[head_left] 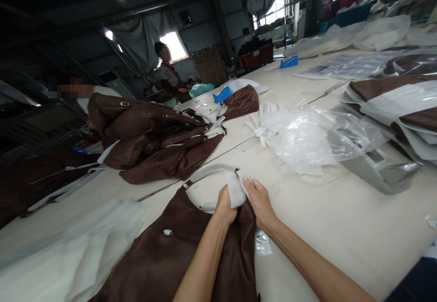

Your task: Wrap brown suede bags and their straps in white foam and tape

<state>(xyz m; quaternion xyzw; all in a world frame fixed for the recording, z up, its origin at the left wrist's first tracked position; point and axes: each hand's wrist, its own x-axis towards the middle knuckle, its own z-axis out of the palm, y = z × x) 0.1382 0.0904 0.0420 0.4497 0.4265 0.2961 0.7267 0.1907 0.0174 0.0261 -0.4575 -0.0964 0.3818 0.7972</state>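
Note:
A dark brown bag [184, 247] lies on the pale table in front of me, its strap [213, 169] looped away from me and wrapped in whitish material. At the strap's right end, a white sheet [235, 190] is folded around the strap near a small metal ring. My left hand [225, 204] is closed on the sheet from the left, its fingers partly hidden behind it. On the other side, my right hand [258, 198] pinches the sheet's right part, thumb on top. A small clear plastic packet [262, 243] sits beside the bag, below my right hand.
Brown bags [153, 133] are piled at the left back. White sheets [71, 252] lie at the left front. Clear plastic bags [307, 138] and stacked brown bags [409, 106] are to the right. Blue dispensers [289, 62] stand farther back. Two people [170, 77] are across the table.

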